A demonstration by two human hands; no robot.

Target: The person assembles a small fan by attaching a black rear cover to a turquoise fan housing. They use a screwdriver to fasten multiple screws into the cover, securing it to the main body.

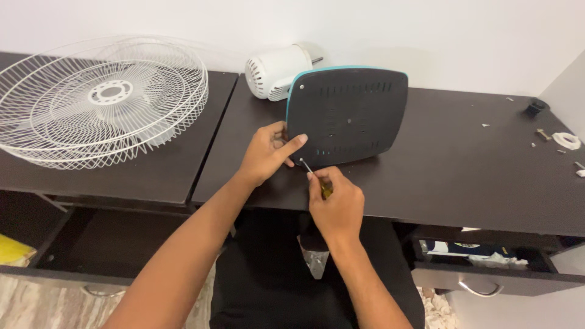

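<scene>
A dark fan base panel (pixel 350 113) with a teal edge stands tilted upright on the dark desk (pixel 463 164). My left hand (pixel 266 152) steadies its lower left corner, thumb against the panel's face. My right hand (pixel 338 204) grips a small screwdriver (pixel 317 178) with a yellow-and-black handle. Its tip touches a screw at the panel's lower left corner. Behind the panel lies the white fan motor housing (pixel 275 73).
Two stacked white wire fan grilles (pixel 100 100) lie on the left desk section. A black knob (pixel 535 108), a white ring (pixel 567 141) and small screws sit at the far right. Two drawers (pixel 487 277) hang open below the desk.
</scene>
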